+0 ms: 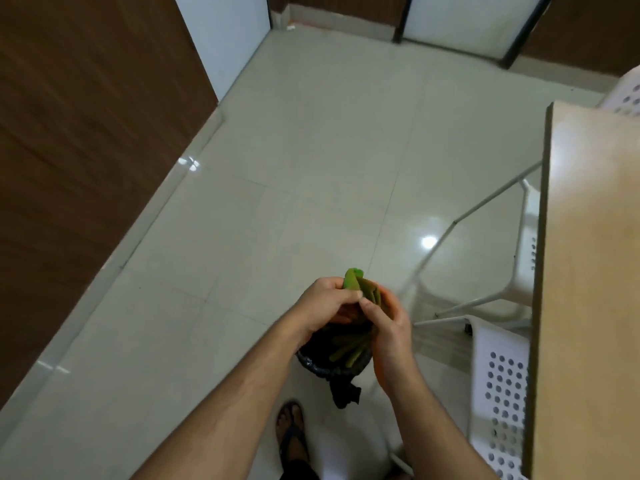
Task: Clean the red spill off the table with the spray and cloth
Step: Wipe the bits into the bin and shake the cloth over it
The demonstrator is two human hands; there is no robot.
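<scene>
I see one wooden table (pixel 588 271) along the right edge, two white perforated chairs (pixel 498 393) beside it, and one small bin with a black liner (pixel 332 362) on the tiled floor. No writing is legible. Both forearms reach forward over the bin: my left hand (pixel 325 303) and right hand (pixel 388 327) together clutch one green cloth (pixel 360 285), fingers curled round its folds.

i see a small bin (pixel 334 367) lined with a black bag standing on the glossy pale tiled floor (pixel 277 188), near centre. a white perforated chair (pixel 498 393) sits at near right, with another chair (pixel 627 95) at far right. dark wood wall panels (pixel 86 133) run along the left. my sandalled foot (pixel 292 434) shows at the near edge.
</scene>
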